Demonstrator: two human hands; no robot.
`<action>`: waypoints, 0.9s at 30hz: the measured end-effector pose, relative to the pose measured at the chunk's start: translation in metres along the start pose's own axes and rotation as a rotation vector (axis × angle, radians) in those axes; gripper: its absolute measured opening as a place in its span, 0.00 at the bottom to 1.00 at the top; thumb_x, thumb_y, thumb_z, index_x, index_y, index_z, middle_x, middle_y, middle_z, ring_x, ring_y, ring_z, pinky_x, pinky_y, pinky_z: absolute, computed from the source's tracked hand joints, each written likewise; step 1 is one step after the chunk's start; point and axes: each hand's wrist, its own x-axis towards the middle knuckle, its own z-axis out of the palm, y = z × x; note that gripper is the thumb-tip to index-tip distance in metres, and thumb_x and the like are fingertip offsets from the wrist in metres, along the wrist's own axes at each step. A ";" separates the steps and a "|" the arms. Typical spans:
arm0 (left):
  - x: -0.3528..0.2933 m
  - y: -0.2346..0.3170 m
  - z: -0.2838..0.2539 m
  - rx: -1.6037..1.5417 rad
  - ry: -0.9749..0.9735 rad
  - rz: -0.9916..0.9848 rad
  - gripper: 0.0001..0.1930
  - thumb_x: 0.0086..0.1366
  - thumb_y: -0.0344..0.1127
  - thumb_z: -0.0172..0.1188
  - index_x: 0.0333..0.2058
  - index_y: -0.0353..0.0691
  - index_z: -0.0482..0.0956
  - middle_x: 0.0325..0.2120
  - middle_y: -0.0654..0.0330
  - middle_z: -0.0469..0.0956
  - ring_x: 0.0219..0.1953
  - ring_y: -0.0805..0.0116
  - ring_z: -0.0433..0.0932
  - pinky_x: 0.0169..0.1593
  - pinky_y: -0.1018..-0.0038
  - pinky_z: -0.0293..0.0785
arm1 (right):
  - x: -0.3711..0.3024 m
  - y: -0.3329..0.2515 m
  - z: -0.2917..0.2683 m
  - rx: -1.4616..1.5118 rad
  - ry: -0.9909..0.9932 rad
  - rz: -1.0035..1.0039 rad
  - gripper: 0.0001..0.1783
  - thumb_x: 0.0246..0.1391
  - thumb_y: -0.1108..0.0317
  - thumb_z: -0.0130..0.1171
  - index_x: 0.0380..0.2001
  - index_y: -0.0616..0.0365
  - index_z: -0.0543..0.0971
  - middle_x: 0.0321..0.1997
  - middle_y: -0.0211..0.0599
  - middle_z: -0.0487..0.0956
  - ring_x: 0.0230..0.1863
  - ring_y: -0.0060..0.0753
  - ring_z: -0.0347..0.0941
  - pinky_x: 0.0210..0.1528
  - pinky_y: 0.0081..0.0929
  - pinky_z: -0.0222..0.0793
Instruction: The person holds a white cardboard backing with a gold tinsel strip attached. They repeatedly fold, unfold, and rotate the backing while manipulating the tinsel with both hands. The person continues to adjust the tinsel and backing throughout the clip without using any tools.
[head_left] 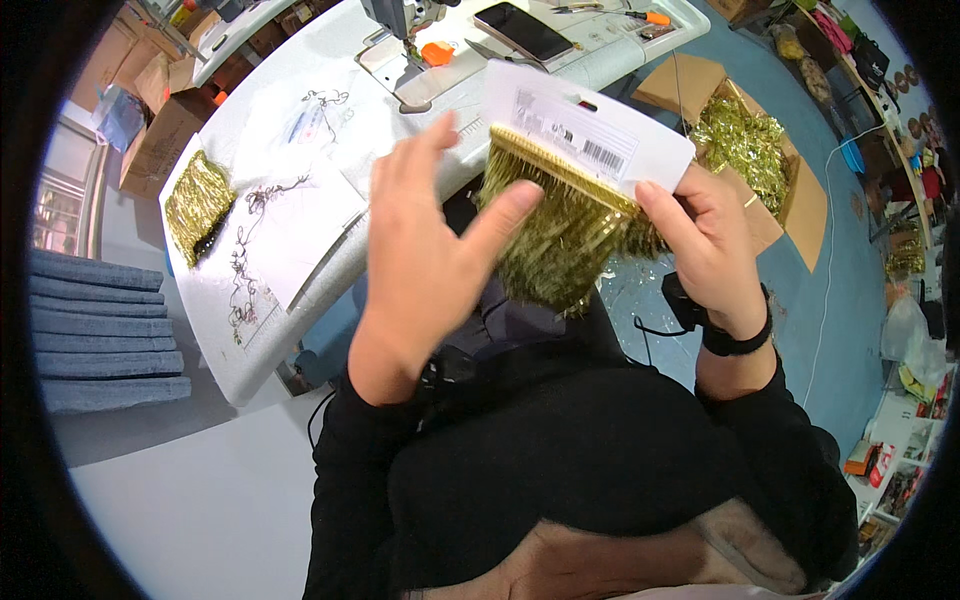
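Note:
My right hand (708,232) pinches the lower right corner of a white header card (590,128), its thumb on the front. Attached along the card's lower edge is a gold tinsel fringe (548,235), its strands hanging down over my lap. My left hand (412,235) is raised at the fringe's left side with fingers spread. Its thumb reaches over the front of the strands; whether it touches them I cannot tell. A black band is around my right wrist.
The white table (235,340) carries a sewing machine (400,25), a phone (523,32), an orange-handled tool (648,17), white paper (300,220), loose dark threads and a gold tinsel bundle (200,208). An open cardboard box (805,215) of gold tinsel stands at right. Pleated blue fabric (105,335) hangs at left.

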 end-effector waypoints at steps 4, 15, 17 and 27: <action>0.006 -0.019 -0.017 -0.440 -0.070 -0.260 0.31 0.66 0.49 0.70 0.56 0.28 0.76 0.46 0.49 0.81 0.49 0.62 0.78 0.53 0.68 0.75 | -0.001 -0.004 -0.008 0.133 -0.157 -0.019 0.16 0.69 0.68 0.55 0.51 0.70 0.81 0.48 0.41 0.84 0.45 0.27 0.78 0.47 0.25 0.72; -0.012 -0.033 -0.032 -0.764 -0.283 -0.291 0.18 0.64 0.27 0.69 0.52 0.29 0.82 0.44 0.54 0.86 0.44 0.72 0.83 0.51 0.76 0.78 | 0.003 -0.001 -0.005 0.021 -0.215 0.035 0.15 0.69 0.70 0.55 0.51 0.70 0.81 0.50 0.43 0.83 0.49 0.32 0.77 0.52 0.26 0.70; -0.014 -0.035 -0.031 -0.783 -0.289 -0.350 0.17 0.63 0.31 0.72 0.49 0.32 0.84 0.41 0.57 0.87 0.41 0.75 0.82 0.48 0.77 0.78 | 0.004 -0.001 -0.003 -0.024 -0.223 -0.006 0.14 0.68 0.71 0.55 0.50 0.70 0.81 0.48 0.45 0.83 0.48 0.35 0.78 0.52 0.27 0.70; -0.013 -0.036 -0.020 -0.973 -0.298 -0.318 0.22 0.60 0.32 0.75 0.52 0.31 0.82 0.47 0.54 0.86 0.48 0.70 0.82 0.55 0.73 0.76 | 0.005 0.007 0.000 -0.084 -0.121 -0.075 0.12 0.67 0.72 0.56 0.46 0.69 0.81 0.44 0.47 0.82 0.44 0.40 0.78 0.49 0.30 0.71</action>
